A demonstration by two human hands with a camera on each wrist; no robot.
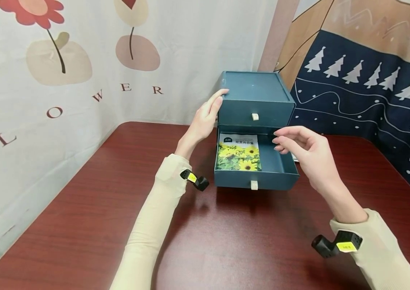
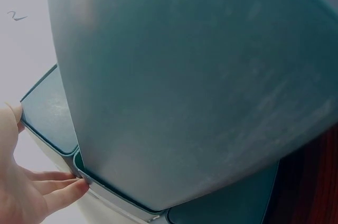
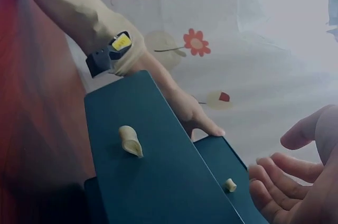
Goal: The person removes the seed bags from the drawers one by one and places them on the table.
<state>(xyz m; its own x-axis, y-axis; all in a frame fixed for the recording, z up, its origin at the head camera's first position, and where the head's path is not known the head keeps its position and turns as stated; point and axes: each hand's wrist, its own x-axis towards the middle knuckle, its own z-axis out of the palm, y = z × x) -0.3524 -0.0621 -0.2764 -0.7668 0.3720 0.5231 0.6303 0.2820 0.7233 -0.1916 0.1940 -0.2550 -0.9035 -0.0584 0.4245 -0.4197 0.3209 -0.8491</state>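
A dark blue two-drawer box stands on the table, its upper drawer in and its lower drawer pulled out toward me. Inside the lower drawer, at the left, lies a flat packet printed with yellow sunflowers. My left hand rests against the box's upper left side, fingers extended; the left wrist view shows fingertips at its edge. Over the right part of the drawer hovers my right hand, fingers loosely bent. In the right wrist view its thumb and fingers stand apart, holding nothing.
Pale pull tabs sit on both drawer fronts. A white item shows beside the drawer, mostly behind my right hand. The reddish-brown table runs back to a flower-printed curtain and a dark tree-patterned cloth.
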